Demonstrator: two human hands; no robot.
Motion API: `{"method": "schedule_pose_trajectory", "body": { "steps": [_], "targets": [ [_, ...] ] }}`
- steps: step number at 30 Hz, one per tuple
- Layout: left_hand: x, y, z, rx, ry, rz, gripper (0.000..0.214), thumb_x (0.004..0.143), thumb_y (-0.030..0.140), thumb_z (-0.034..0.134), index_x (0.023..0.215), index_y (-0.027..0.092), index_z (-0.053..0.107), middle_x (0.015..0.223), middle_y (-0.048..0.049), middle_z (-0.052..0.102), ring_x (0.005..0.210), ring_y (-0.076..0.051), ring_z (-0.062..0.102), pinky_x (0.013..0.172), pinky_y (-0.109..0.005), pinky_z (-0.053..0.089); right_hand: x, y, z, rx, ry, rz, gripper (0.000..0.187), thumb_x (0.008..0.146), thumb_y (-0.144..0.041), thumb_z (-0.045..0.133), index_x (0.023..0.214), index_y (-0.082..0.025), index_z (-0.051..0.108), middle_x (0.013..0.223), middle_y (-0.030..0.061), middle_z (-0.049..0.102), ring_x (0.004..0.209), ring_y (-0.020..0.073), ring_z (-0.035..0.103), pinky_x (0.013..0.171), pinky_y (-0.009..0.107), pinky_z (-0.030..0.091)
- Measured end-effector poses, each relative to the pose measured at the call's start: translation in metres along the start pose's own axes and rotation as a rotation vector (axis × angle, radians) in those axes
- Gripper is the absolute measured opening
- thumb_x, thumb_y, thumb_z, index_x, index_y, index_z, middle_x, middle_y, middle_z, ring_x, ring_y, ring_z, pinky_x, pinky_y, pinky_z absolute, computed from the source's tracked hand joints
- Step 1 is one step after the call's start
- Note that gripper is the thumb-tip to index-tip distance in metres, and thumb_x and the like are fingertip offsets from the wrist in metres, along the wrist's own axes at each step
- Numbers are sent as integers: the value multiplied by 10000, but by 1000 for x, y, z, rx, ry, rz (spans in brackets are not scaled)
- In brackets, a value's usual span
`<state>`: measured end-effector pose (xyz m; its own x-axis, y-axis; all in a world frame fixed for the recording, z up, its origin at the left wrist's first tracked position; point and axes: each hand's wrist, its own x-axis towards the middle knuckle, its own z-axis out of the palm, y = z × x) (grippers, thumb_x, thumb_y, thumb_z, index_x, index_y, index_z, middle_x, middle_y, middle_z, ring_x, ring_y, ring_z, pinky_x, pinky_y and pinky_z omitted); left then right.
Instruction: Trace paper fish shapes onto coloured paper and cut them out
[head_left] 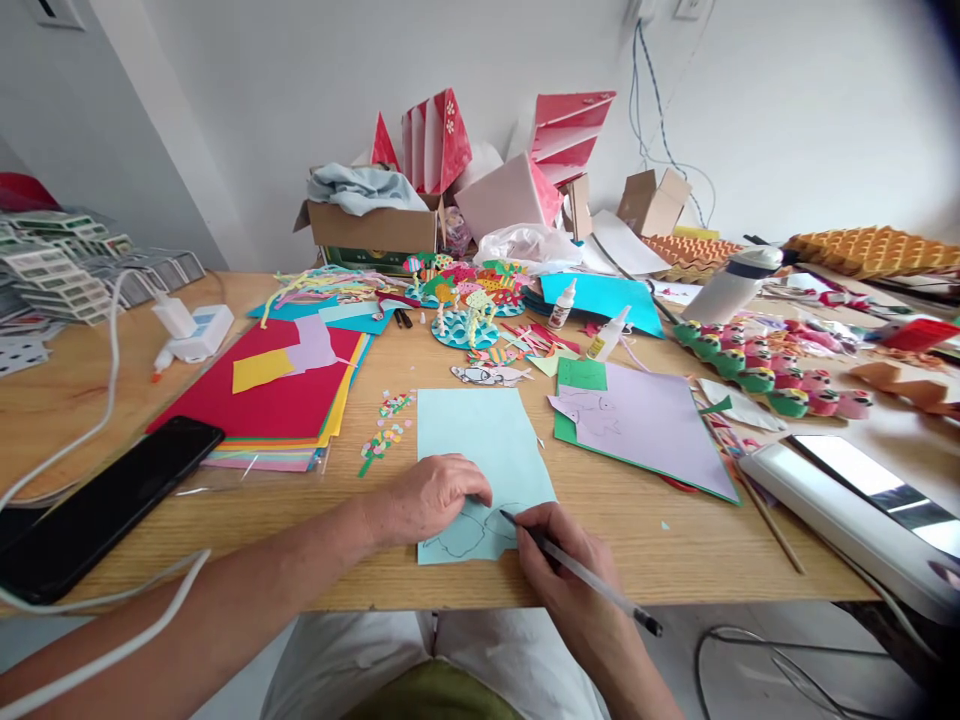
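A sheet of light blue paper lies in front of me at the table's near edge. Pencil-thin dark outlines of rounded shapes show on its lower part. My right hand grips a pen with a clear barrel, its tip touching the paper beside the outlines. My left hand rests on the sheet, fingers loosely bent and thumb apart, holding nothing. Small decorated paper cutouts lie just left of the sheet, and a black-and-white fish cutout lies beyond its far edge.
Left are stacked coloured papers, a black phone and a white cable. To the right lie a lilac sheet with fish drawings, several bird figures and a white device. Glue bottles stand farther back.
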<state>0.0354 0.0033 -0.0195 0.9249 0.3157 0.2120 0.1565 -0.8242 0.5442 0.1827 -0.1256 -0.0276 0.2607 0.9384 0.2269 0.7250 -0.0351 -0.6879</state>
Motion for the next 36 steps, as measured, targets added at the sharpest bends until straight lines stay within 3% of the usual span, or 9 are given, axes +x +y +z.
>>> {"method": "schedule_pose_trajectory", "body": {
  "steps": [9,16,32,36],
  "targets": [
    [-1,-1,3,13,46,54,397,626,-71,341,813,159,605,826,-26,640,824,-127,559,783,-221,430,1,1,1,-22,-5,-28,74,769,-230,463,727,-220,522,493,-60,523,427,100,481,432,196,352],
    [-3,2,2,33,25,69,361,674,-53,350,838,155,596,848,-37,629,839,-132,548,797,-229,426,-3,-2,-1,12,18,1,78,759,-245,466,692,-220,498,450,-77,426,390,93,409,407,202,298],
    [-3,0,2,20,67,88,361,674,-50,330,810,154,595,810,-36,632,806,-136,556,763,-239,438,-4,-3,-10,61,-71,-36,111,720,-183,421,613,-210,424,471,-73,374,425,87,357,417,199,270],
    [-2,1,2,17,64,85,372,665,-59,321,807,148,596,813,-38,632,809,-136,554,767,-237,438,-5,0,-10,121,-14,-18,110,741,-208,431,632,-209,449,475,-75,361,424,86,343,409,199,269]
  ]
}}
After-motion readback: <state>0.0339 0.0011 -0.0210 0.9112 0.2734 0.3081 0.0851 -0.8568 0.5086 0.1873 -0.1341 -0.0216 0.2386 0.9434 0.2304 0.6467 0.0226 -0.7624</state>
